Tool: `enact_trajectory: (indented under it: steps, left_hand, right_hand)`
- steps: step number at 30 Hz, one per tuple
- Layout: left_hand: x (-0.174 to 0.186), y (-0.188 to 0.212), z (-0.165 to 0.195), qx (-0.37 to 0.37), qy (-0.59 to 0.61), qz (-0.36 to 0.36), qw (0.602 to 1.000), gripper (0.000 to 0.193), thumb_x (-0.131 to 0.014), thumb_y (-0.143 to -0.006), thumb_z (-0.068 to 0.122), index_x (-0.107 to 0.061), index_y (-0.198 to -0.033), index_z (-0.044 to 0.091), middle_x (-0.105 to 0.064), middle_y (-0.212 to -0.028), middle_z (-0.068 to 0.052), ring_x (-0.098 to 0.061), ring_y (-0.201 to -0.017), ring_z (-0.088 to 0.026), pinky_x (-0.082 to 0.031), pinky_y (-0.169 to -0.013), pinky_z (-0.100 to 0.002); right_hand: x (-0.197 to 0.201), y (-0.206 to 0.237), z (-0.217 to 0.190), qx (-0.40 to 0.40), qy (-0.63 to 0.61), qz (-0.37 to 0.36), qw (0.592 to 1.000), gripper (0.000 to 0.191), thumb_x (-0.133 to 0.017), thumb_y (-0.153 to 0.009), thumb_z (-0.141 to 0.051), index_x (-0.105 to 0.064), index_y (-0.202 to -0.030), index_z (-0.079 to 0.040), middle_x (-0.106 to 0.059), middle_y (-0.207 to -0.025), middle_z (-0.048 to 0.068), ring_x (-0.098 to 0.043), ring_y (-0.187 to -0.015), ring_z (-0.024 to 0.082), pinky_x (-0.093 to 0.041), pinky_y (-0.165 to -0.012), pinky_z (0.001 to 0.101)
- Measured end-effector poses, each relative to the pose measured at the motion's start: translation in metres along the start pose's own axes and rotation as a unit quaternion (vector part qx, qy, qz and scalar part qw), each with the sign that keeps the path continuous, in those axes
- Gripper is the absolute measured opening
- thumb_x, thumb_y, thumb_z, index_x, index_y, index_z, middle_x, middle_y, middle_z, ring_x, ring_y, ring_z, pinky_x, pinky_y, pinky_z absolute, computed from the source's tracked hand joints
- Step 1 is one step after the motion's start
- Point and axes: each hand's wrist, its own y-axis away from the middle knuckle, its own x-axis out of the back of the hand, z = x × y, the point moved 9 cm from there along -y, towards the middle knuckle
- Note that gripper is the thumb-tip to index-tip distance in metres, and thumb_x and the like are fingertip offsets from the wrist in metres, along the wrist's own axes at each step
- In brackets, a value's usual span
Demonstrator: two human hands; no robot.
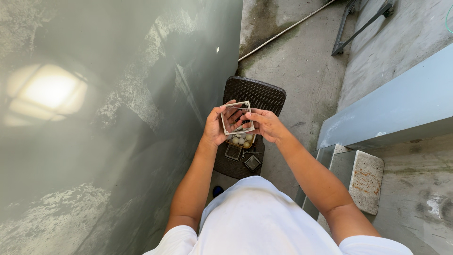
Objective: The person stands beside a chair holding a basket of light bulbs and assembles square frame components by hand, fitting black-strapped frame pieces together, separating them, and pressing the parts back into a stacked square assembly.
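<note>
On the far left a lit wall lamp point(47, 92) glows against the grey wall point(118, 71). The left hand point(216, 126) and the right hand point(265, 124) are raised close together, each pinching one side of a square metal frame point(237, 118) — fingers closed on its left and right edges — held flat above a dark wicker chair point(257, 94). On the chair seat below the frame lie a small tray of pale round pieces point(241, 140) and two smaller square frames point(233, 151) — and to the right, concrete steps point(363, 177) sit beside a grey ledge point(396, 106).
</note>
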Motion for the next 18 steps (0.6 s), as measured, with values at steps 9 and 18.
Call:
enact_trajectory:
  steps: [9, 18]
  left_hand:
    - [0.019, 0.002, 0.004, -0.031, -0.118, 0.094, 0.988, 0.067, -0.065, -0.089, 0.039, -0.045, -0.148, 0.013, -0.055, -0.136, -0.011, -0.058, -0.116, -0.022, -0.054, -0.089, -0.039]
    - [-0.004, 0.009, 0.013, -0.195, -0.385, 0.127, 0.893, 0.104, -0.075, -0.090, 0.043, -0.010, -0.161, 0.004, -0.035, -0.154, -0.018, -0.043, -0.142, -0.032, -0.042, -0.113, -0.043]
  right_hand:
    - [0.016, -0.003, 0.007, -0.001, 0.038, 0.061, 0.997, 0.039, -0.074, -0.091, -0.026, -0.068, -0.123, -0.005, -0.073, -0.103, 0.006, -0.074, -0.086, 0.018, -0.064, -0.073, 0.0390]
    - [-0.011, 0.006, -0.026, 0.173, 0.258, 0.108, 0.944, 0.043, -0.079, -0.091, -0.024, -0.072, -0.128, -0.004, -0.076, -0.098, 0.007, -0.067, -0.078, 0.012, -0.055, -0.069, 0.0300]
